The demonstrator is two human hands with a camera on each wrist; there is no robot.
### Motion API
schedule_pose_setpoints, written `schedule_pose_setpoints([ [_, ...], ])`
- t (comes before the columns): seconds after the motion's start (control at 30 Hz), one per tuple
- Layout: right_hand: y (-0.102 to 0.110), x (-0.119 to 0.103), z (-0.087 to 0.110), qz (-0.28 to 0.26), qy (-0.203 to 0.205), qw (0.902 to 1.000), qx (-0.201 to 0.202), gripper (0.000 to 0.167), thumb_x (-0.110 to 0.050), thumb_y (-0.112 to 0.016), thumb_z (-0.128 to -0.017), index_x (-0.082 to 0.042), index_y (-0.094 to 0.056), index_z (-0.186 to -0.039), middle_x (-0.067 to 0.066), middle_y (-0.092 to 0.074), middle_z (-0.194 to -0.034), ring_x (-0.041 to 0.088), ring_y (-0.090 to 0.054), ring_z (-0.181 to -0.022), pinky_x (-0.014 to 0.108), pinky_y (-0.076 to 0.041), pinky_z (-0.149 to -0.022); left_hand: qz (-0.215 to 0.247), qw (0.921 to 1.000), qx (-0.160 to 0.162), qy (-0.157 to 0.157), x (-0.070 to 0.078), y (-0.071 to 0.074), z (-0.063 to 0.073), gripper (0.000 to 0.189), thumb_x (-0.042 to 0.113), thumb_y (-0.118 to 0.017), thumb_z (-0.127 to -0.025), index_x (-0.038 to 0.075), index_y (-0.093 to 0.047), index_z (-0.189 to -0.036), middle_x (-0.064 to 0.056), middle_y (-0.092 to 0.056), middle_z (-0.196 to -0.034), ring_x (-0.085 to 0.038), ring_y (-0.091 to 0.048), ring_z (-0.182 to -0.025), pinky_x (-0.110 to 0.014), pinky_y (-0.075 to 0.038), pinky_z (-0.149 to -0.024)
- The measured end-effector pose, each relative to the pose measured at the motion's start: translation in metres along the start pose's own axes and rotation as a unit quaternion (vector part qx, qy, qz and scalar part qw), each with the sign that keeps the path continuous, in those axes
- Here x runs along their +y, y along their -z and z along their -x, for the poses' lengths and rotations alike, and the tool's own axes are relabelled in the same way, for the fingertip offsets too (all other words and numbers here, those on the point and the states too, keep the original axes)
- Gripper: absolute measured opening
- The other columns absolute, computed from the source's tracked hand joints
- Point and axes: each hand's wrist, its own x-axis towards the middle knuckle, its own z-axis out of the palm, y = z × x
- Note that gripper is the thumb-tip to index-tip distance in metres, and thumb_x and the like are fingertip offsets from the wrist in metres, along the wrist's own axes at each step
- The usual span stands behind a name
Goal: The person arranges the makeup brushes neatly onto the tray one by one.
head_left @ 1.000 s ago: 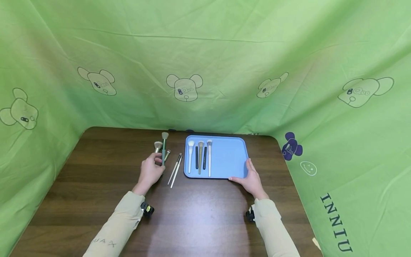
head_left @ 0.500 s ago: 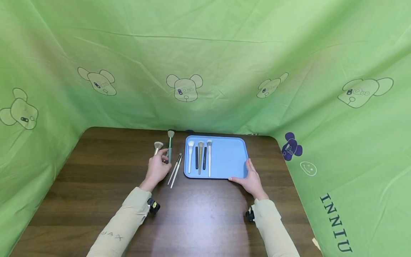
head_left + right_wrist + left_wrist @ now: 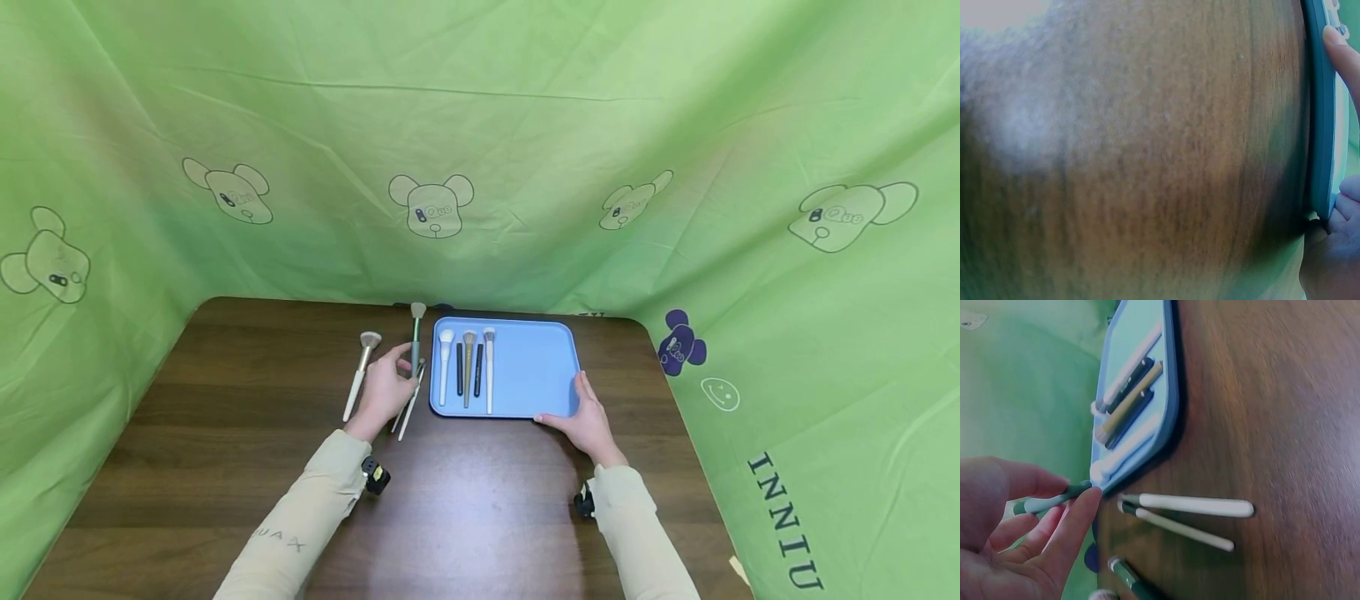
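Observation:
My left hand (image 3: 388, 385) pinches a green makeup brush (image 3: 416, 337) by its handle, bristles away from me, just left of the blue tray (image 3: 536, 367). Below it, two slim white-handled brushes (image 3: 1197, 505) lie on the table, partly covered by the hand in the head view. A big brush with a white handle (image 3: 354, 396) lies left of the hand. Another short dark green brush (image 3: 1132, 579) shows in the left wrist view. My right hand (image 3: 589, 425) holds the tray's near right corner, thumb (image 3: 1335, 37) on its front rim and fingers along the right side.
Inside the tray's left half, several brushes stand in a row: a white brush (image 3: 445, 367), a gold-brown brush (image 3: 468, 371), another white brush (image 3: 490, 375) and two black sticks (image 3: 460, 369). Green cloth (image 3: 525, 242) hangs behind the brown table (image 3: 465, 508).
My left hand has moved right with the green brush, toward the tray, over the two slim brushes. The big brush's white handle has come into sight. The right hand and tray have stayed put.

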Motion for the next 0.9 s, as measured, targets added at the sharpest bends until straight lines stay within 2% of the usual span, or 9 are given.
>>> schedule_pose_setpoints([
  [0.27,0.0,0.001,0.001,-0.002,0.0,1.0,0.0,0.13,-0.053,-0.09,-0.072,0.008,-0.014,-0.158,0.022,-0.008,-0.167,0.036,-0.012,-0.152,0.05,-0.02,-0.119,-0.025,0.9996,-0.012,-0.009,0.009,-0.017,-0.002,0.064,-0.008,-0.071,-0.077,-0.001,-0.058,-0.139,-0.012,-0.071,-0.09,-0.025,-0.065,-0.076,-0.043,-0.052,-0.074],
  [0.43,0.0,0.0,0.001,0.001,-0.003,1.0,-0.001,0.13,-0.053,-0.089,-0.073,0.007,-0.013,-0.158,0.021,-0.008,-0.167,0.035,-0.012,-0.152,0.049,-0.02,-0.119,-0.019,0.9995,-0.023,-0.013,0.015,-0.028,-0.003,0.065,-0.008,-0.071,-0.076,-0.001,-0.058,-0.139,-0.011,-0.071,-0.09,-0.022,-0.063,-0.072,-0.041,-0.052,-0.069],
  [0.73,0.001,-0.001,0.001,-0.001,-0.002,1.0,-0.001,0.13,-0.054,-0.089,-0.072,0.007,-0.013,-0.158,0.022,-0.008,-0.167,0.035,-0.012,-0.152,0.05,-0.021,-0.119,-0.023,0.9986,-0.049,0.003,0.027,-0.045,-0.006,0.066,-0.006,-0.073,-0.078,0.002,-0.058,-0.141,-0.007,-0.069,-0.092,-0.02,-0.061,-0.07,-0.038,-0.052,-0.066],
  [0.9,0.0,0.0,0.0,-0.004,0.001,1.0,0.001,0.13,-0.054,-0.09,-0.072,0.007,-0.014,-0.158,0.022,-0.008,-0.167,0.036,-0.012,-0.152,0.05,-0.021,-0.119,-0.016,0.9982,-0.058,0.009,0.033,-0.053,-0.008,0.065,-0.005,-0.073,-0.078,0.004,-0.059,-0.141,-0.007,-0.07,-0.092,-0.02,-0.061,-0.074,-0.037,-0.052,-0.066],
])
